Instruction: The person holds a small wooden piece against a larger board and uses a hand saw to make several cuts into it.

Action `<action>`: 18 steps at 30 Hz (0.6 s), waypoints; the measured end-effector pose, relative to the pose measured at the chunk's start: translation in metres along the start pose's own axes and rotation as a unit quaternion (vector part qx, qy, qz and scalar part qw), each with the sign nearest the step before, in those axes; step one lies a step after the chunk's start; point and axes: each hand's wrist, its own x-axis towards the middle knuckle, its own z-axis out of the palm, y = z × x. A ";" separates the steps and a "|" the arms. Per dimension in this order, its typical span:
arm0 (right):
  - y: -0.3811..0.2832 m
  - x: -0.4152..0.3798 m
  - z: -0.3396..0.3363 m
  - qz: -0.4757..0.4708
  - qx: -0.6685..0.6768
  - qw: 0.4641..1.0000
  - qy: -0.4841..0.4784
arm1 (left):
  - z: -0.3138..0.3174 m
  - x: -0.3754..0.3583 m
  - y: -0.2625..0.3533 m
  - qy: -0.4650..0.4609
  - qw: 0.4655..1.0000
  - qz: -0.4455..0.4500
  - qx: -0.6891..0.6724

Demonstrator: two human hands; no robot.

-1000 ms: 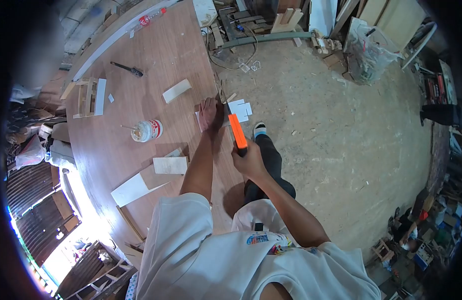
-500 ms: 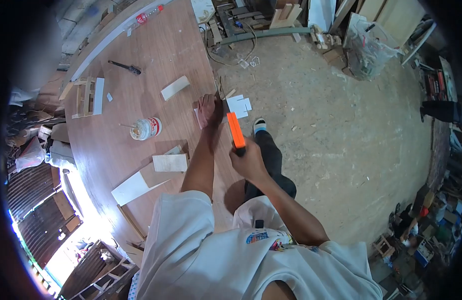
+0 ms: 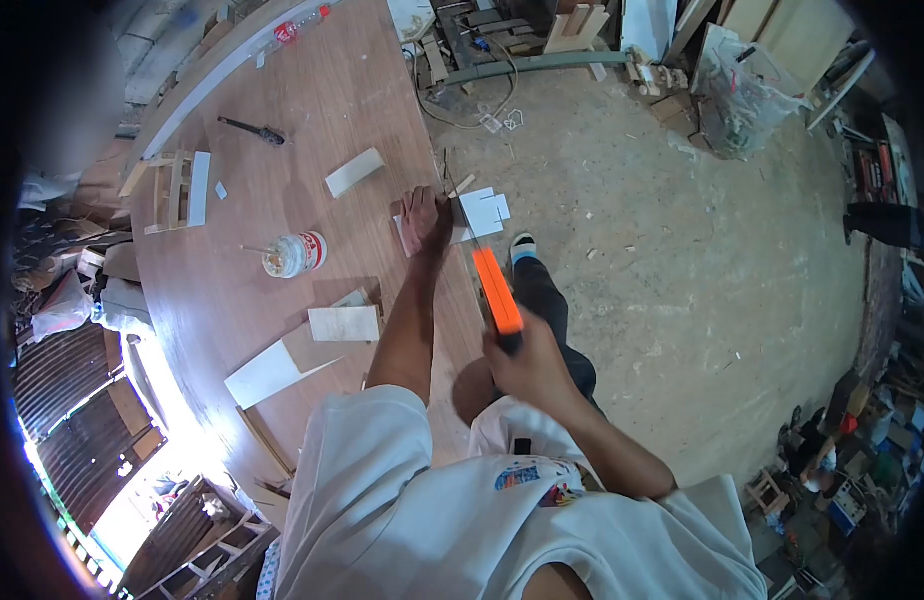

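My right hand (image 3: 532, 360) is wrapped round the dark grip of a handsaw (image 3: 496, 290) with an orange body. Its thin blade, seen nearly edge-on, runs forward from the handle to the table's edge, across a white board (image 3: 485, 212). This board juts out past the edge over the floor and has a notched outer end. My left hand (image 3: 425, 220) bears down on the board's table-side part, fingers pointing forward and slightly bent, close to the blade. The palm hides much of the board there.
On the wooden table (image 3: 332, 110) are a white block (image 3: 355, 173), a tub with a red label (image 3: 295, 255), a dark brush-like tool (image 3: 252, 130), white offcuts (image 3: 344, 324), a small frame (image 3: 177, 192) and a bottle (image 3: 300, 22). My foot (image 3: 523, 246) is below. Scrap wood lies behind.
My right hand has drawn the handsaw back toward my body and a little to the right, showing more of the blade. My left hand stays on the board.
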 end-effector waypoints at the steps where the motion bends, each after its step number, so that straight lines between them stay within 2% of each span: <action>1: -0.007 -0.015 -0.005 -0.034 0.013 0.999 -0.007 | 0.000 0.000 0.000 -0.002 1.000 -0.004 -0.007; 4: -0.006 -0.009 -0.009 -0.015 0.067 0.998 -0.008 | -0.003 -0.001 0.001 -0.024 1.000 -0.002 -0.002; 6: 0.002 0.037 0.001 0.047 -0.005 0.999 -0.006 | 0.000 -0.005 -0.004 -0.032 0.999 0.004 0.000; 8: 0.020 0.076 0.016 0.024 -0.023 0.999 -0.027 | 0.003 0.002 -0.004 -0.031 0.999 0.013 0.002; 11: 0.010 0.052 0.013 0.040 -0.004 0.998 -0.038 | 0.004 -0.005 -0.007 -0.051 0.998 -0.008 -0.036; 14: -0.059 -0.008 -0.022 0.072 0.088 0.991 -0.072 | 0.006 -0.017 -0.008 -0.041 0.999 -0.015 -0.027; 17: -0.019 -0.013 -0.020 0.021 0.059 0.996 -0.069 | -0.009 0.004 0.007 -0.068 0.997 -0.033 -0.027; 18: 0.015 -0.001 0.000 -0.007 0.037 0.999 -0.006 | -0.006 0.004 0.006 -0.043 0.999 -0.024 -0.008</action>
